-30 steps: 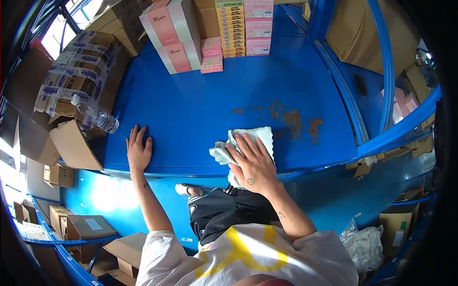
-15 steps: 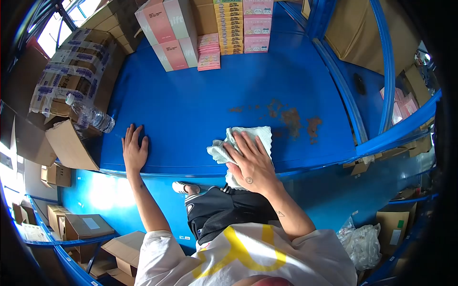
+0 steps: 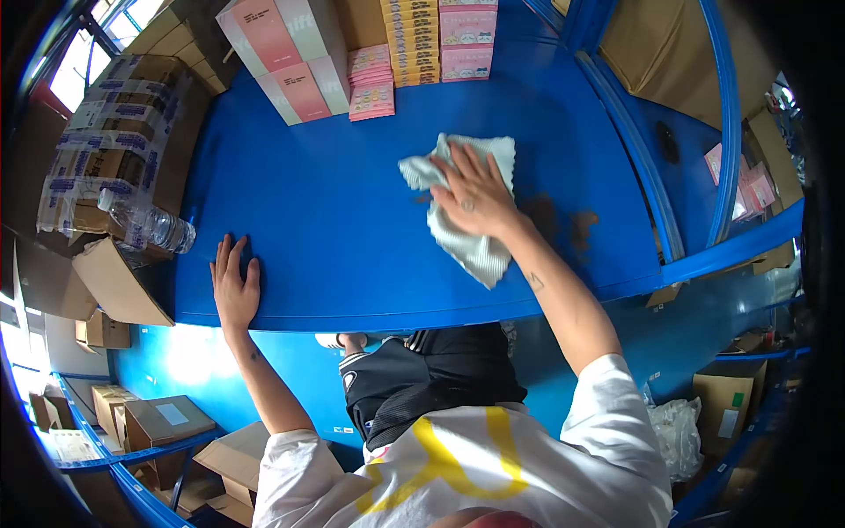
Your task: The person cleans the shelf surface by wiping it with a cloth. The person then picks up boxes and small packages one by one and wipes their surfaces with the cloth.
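My right hand [image 3: 475, 195] lies palm down on a pale ribbed cloth [image 3: 475, 255], its fingers spread over it. The cloth is spread and partly bunched on the blue shelf surface [image 3: 326, 194], its lower end hanging towards me. Brown stains [image 3: 581, 229] show to the right of the cloth, and some are partly hidden by my wrist. My left hand [image 3: 236, 283] rests flat and open near the shelf's front edge at the left, holding nothing.
Pink-and-grey gift boxes [image 3: 295, 62], pink packets [image 3: 371, 92], yellow boxes [image 3: 414, 44] and pink boxes [image 3: 466, 53] stand at the back. A plastic bottle [image 3: 150, 222] lies by a taped carton [image 3: 106, 150] at left. A blue upright [image 3: 726, 114] bounds the right.
My right hand has moved forward over the shelf, taking the cloth with it onto the stained patch. The left hand stays on the shelf. The view has shifted slightly.
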`<state>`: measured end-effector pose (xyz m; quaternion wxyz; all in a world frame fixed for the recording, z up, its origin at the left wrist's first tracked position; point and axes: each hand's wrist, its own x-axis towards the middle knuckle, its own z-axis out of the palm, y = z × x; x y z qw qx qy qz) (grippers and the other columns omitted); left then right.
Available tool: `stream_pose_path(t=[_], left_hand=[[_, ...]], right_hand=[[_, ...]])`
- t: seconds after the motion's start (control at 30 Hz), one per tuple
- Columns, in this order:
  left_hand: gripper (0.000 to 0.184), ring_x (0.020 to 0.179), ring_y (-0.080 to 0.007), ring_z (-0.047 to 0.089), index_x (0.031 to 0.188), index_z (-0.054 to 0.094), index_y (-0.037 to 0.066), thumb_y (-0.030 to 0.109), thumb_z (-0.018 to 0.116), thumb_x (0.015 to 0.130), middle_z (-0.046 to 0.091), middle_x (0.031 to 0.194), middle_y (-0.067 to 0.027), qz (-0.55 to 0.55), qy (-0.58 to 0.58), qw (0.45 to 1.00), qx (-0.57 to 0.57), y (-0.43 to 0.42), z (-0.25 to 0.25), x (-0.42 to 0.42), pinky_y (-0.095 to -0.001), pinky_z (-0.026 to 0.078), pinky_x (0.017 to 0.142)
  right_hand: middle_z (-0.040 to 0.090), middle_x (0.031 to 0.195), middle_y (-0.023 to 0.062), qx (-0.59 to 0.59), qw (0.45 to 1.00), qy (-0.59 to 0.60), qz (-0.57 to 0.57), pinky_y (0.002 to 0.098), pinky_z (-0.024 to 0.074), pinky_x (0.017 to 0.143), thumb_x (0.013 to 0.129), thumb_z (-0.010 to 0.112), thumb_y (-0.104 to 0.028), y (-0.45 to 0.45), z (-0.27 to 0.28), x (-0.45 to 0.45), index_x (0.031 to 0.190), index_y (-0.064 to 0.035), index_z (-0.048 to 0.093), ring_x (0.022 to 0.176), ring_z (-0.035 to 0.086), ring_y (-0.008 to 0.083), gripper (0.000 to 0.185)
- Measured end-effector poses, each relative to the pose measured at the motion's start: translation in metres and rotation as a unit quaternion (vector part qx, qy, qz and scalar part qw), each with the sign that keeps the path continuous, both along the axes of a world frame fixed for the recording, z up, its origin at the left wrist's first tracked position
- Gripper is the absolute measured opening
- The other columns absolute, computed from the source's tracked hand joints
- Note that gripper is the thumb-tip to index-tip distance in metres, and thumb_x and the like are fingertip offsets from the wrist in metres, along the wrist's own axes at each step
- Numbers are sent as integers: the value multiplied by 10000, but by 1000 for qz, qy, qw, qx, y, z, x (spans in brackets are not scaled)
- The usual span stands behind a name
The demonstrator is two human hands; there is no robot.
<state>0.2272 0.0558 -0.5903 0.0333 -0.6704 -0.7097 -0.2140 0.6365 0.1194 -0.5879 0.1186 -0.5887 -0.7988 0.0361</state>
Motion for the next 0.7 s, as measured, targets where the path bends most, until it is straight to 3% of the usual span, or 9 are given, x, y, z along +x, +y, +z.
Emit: stream_pose_path(t=[0.17, 0.27, 0.43, 0.7], left_hand=[[404, 1403, -320, 330, 1303, 589, 164, 347, 496, 954, 461, 1454, -83, -5, 2, 1000, 2, 3, 2, -1, -528, 219, 1151], [407, 1403, -331, 327, 1304, 585, 160, 353, 492, 958, 459, 1454, -87, -13, -7, 1000, 4, -1, 1, 0, -530, 220, 1150], [417, 1404, -344, 320, 1315, 574, 159, 365, 484, 963, 453, 1459, -88, -14, 0, 1000, -4, 0, 6, 4, -529, 223, 1148], [404, 1404, -334, 321, 1340, 543, 143, 262, 486, 958, 421, 1483, -88, -38, -34, 998, -19, 4, 4, -1, -496, 269, 1130]], right_hand=[[318, 1530, 123, 36, 995, 5, -94, 551, 182, 1148, 991, 318, -424, 64, -7, 19, 1437, -122, 398, 1421, 269, 345, 545], [381, 1488, 157, 110, 986, 35, -118, 569, 215, 1125, 960, 362, -389, 95, -20, 38, 1402, -96, 457, 1392, 322, 364, 538], [364, 1498, 151, 74, 976, 26, -203, 545, 233, 1119, 962, 352, -370, 123, -10, 83, 1379, -80, 477, 1395, 307, 335, 523], [330, 1527, 106, 9, 948, -23, -319, 538, 185, 1138, 963, 282, -400, 184, -14, 163, 1412, -78, 441, 1408, 280, 317, 575]])
